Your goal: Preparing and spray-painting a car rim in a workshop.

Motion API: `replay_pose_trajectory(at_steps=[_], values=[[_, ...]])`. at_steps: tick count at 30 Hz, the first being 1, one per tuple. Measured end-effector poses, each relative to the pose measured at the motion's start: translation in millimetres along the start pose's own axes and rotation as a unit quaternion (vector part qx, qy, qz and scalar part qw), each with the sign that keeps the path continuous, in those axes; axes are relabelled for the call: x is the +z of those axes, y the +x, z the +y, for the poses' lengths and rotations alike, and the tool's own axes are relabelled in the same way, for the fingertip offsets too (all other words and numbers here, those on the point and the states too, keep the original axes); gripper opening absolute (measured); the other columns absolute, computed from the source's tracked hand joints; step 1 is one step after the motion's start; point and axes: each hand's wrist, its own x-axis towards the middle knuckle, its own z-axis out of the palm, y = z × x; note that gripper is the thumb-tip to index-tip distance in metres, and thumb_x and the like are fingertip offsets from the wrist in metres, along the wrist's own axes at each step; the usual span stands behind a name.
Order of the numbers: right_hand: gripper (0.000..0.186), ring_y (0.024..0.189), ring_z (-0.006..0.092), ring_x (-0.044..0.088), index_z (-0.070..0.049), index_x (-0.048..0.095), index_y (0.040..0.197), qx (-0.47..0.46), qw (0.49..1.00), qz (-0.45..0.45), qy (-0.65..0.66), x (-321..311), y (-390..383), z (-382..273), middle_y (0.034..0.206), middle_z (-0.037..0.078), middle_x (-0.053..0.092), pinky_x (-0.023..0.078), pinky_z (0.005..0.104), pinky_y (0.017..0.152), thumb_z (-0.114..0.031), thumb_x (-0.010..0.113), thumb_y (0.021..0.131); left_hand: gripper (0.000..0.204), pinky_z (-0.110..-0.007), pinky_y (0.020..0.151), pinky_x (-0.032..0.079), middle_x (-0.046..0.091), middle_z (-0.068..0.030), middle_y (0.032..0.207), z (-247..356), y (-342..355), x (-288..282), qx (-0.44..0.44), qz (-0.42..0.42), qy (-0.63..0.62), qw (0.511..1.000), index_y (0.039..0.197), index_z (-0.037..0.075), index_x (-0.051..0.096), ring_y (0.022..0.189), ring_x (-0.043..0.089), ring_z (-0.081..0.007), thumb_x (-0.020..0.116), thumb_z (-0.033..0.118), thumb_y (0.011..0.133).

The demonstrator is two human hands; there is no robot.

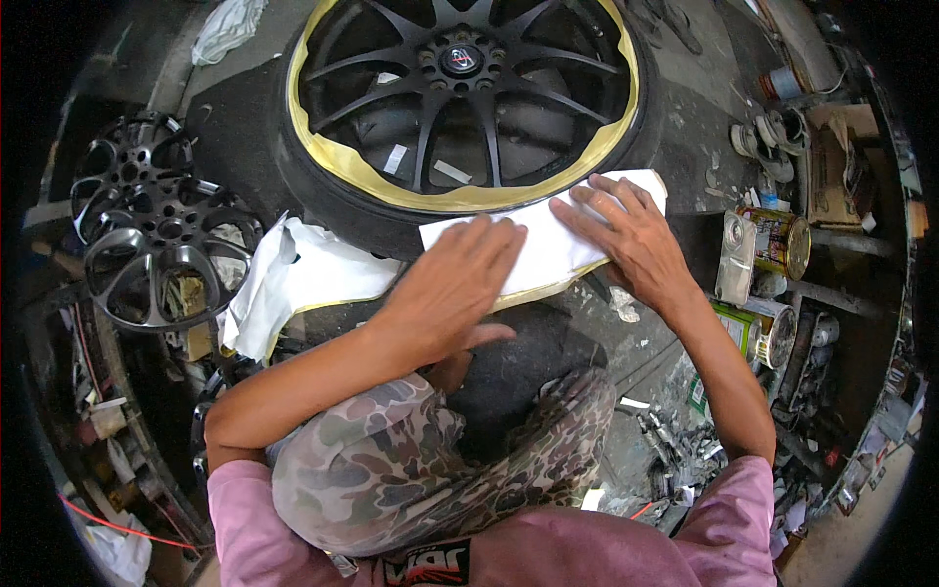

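A black multi-spoke wheel [474,127] with a tyre lies in front of me, and yellow masking tape [352,174] rings its rim with an uneven inner edge. Against the near side of the tyre is a white sheet of paper [544,245] with a yellowish strip along its lower edge. My left hand [455,279] lies on the sheet's left part, fingers side by side and thumb stretched out. On its right part rests my right hand [631,240], fingers spread. Neither hand grips anything. Another crumpled white sheet [318,264] with yellow edging lies to the left.
Two dark wheels [171,230] lean at the left. Paint cans [778,333], a metal tin [736,256] and a cardboard box [843,166] stand at the right. Greasy metal parts [675,455] lie by my right elbow, and a white cloth [227,29] lies far left.
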Motion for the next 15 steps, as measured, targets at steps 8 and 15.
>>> replay_pose_trajectory(at_steps=[8, 15], values=[[0.1, 0.134, 0.0347, 0.043, -0.017, 0.05, 0.147, 0.006, 0.991, 0.025, 0.13, 0.8, 1.0, -13.5, 0.14, 0.009, 0.051, 0.031, 0.0527, 0.119, -0.06, 0.081, 0.063, 0.096, -0.048, 0.109, 0.036, 0.045, -0.0232, 0.139, 4.9, 6.6, 24.2, -0.051, 0.039, -0.048, 0.997, 0.142, -0.008, 0.041, 0.128, 0.043, -0.0401, 0.071, 0.058, 0.081], [0.066, 0.133, 0.0298, 0.047, -0.017, 0.054, 0.144, -0.021, 0.973, 0.172, 0.152, 59.3, -2.3, 1.0, 0.138, 0.008, 0.054, 0.035, 0.0517, 0.116, -0.046, 0.069, 0.086, 0.079, -0.048, 0.114, 0.032, 0.04, -0.0162, 0.15, -28.0, -15.1, 44.3, -0.047, 0.039, -0.103, 0.993, 0.151, 0.003, 0.04, 0.136, 0.038, -0.0375, 0.068, 0.042, 0.088]])
